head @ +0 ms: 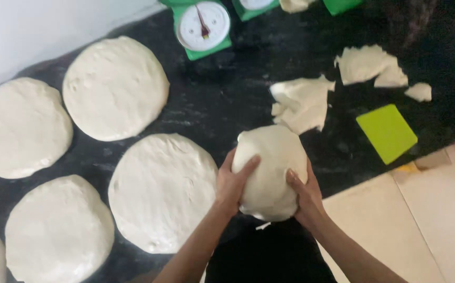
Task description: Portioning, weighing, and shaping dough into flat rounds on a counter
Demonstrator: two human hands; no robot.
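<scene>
Single head-worn view, looking steeply down and slightly forward over a dark counter (pixel 227 99). Close range: both forearms enter from the bottom edge, left hand (pixel 232 183) and right hand (pixel 306 196) sit lower centre. Counter runs diagonally, far edge against a white wall (pixel 38 26) in the upper left; tiled floor (pixel 421 220) shows lower right. No second view to overlap with

A bakery-style kitchen: flattened dough rounds (pixel 116 86) cover a dark stone counter (pixel 227 94) from nine to seven o'clock, with green weighing scales (pixel 202 27) at twelve o'clock.
</scene>
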